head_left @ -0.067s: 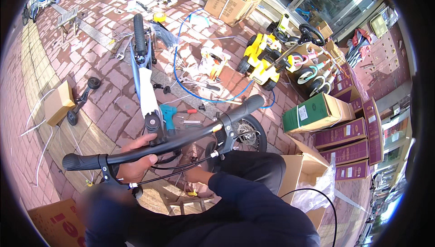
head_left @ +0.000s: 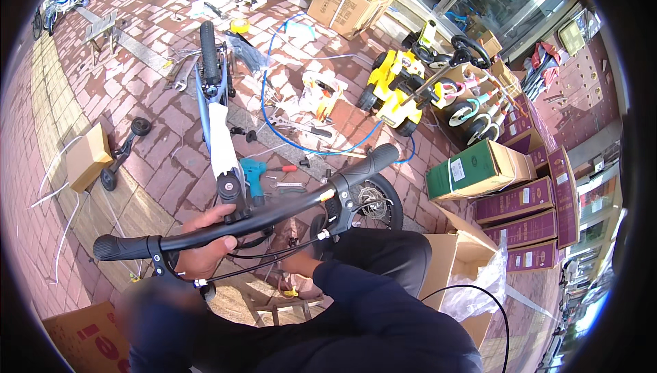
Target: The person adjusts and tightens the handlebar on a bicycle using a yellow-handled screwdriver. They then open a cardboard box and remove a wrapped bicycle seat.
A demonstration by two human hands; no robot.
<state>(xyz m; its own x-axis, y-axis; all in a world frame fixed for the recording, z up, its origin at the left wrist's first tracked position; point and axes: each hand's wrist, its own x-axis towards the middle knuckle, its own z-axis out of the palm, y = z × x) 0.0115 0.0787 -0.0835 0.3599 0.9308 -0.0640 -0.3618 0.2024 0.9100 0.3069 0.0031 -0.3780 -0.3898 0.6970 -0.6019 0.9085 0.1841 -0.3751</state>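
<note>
A black handlebar (head_left: 274, 214) with rubber grips runs across in front of me, on a bicycle with a blue frame (head_left: 205, 116). My left hand (head_left: 202, 253) is closed around the bar left of the stem (head_left: 230, 189), thumb and fingers on opposite sides. Beneath the bar, my right hand (head_left: 300, 263) reaches in low behind the brake cables (head_left: 263, 263); its fingers are hidden, so what it touches cannot be made out. White wrapping (head_left: 221, 140) covers the tube beyond the stem. A small wheel with a disc (head_left: 373, 202) shows right of the bar.
Beyond the bar lie a teal power drill (head_left: 254, 176), a red-handled screwdriver (head_left: 284, 168) and a wrench (head_left: 289, 184). A blue hose (head_left: 264, 92) curves over the bricks. Yellow ride-on toys (head_left: 400, 85) and boxes (head_left: 513, 209) stand right; an open carton (head_left: 445, 256) is beside my leg.
The left end of the handlebar has dipped very slightly with my left hand on it. Otherwise the scene looks the same.
</note>
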